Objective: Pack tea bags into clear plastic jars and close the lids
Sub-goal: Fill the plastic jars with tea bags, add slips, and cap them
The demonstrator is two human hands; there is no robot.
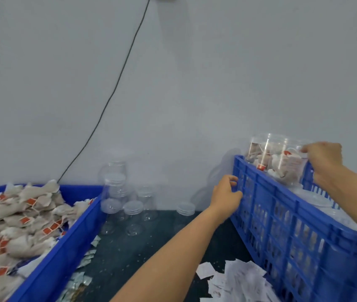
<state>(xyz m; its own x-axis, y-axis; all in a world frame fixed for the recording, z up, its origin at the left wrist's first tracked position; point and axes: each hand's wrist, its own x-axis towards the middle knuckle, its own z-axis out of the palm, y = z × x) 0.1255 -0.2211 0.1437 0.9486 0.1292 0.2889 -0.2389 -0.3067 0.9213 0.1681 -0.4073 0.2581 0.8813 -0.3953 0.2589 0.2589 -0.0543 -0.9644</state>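
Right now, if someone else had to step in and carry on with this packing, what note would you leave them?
Right hand: holds a filled jar on its side, above the slatted blue crate at the right.
Left hand: fingers curled on that crate's near corner, steadying it.
Loose tea bags fill the blue bin at left. Empty jars with lids stand by the wall.
Done: this jar is packed; more jars seem to lie in the crate.
Left: set this jar down, then fill and close the empty ones.
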